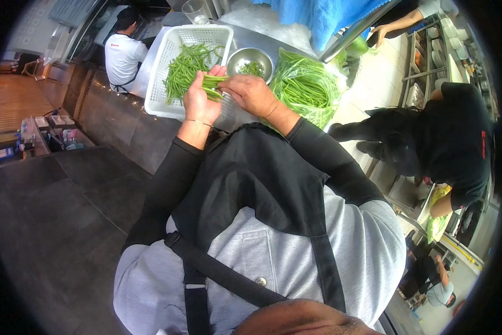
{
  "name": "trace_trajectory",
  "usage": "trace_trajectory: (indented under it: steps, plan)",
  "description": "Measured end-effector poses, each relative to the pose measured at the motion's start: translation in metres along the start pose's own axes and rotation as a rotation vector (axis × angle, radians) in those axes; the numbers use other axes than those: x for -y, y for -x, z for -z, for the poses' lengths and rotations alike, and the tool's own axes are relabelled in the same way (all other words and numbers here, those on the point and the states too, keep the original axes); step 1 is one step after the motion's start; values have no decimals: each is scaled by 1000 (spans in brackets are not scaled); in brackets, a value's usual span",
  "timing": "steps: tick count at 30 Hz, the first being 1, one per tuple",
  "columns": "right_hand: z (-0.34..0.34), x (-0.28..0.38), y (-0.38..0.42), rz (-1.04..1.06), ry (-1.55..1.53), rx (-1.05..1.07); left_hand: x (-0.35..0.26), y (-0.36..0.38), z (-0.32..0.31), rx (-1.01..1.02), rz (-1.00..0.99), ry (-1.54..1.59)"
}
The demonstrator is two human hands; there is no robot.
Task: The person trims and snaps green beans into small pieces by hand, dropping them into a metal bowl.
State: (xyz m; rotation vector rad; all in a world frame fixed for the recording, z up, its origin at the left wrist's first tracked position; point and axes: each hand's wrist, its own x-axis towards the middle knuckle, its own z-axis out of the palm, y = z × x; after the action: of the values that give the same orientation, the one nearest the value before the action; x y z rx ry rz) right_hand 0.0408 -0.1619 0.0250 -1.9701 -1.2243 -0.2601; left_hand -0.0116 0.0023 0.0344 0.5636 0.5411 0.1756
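My left hand [202, 103] is turned palm up over the right side of a white plastic basket [154, 92], with green beans [210, 82] gripped in it. The fingers of my right hand [250, 94] pinch the ends of the same beans. More cut green beans [179, 70] lie in the basket. Just beyond my right hand is a steel bowl [267, 68] with small green bits [252, 68] in it. To its right, long green beans [304, 86] fill an open clear plastic bag [333, 95].
A clear container [197, 11], plastic bags [262, 21] and a blue cloth [323, 19] are at the steel table's far side. One person [123, 53] is at the far left. A person in black [446, 139] bends at the right, near shelves [429, 61]. Another arm [399, 25] reaches in at upper right.
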Motion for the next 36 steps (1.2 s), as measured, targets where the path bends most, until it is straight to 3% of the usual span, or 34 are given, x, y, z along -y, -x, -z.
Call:
trace_trajectory:
  steps: [3, 8, 12, 15, 17, 22, 27, 32, 35, 36]
  plan:
    - [-1, 10, -2, -176, -230, -170, -6, -1, 4, 105, 7, 28]
    - [4, 15, 2, -217, -254, -156, -9, -4, 8, 288, 27, 140]
    - [0, 14, 5, -267, -336, -181, -10, 0, 4, 291, 34, 136]
    - [3, 3, 14, -270, -472, -105, -13, 4, 8, 300, 57, 70]
    - [12, 2, 22, -302, -506, -109, -17, 9, 15, 450, -33, -270]
    - [14, -6, 37, -553, -669, -259, -21, 30, 12, 386, 53, -347]
    - [27, -30, 57, -655, -667, -300, -31, 17, 20, 303, -95, -663]
    - [75, -56, 74, -707, -488, -365, -95, -16, 11, 202, -219, -712]
    - [111, -65, 84, -727, -289, -419, -124, -30, 2, 90, -250, -1266]
    - [124, -72, 90, -752, -123, -394, -130, -43, 28, -34, -464, -1497]
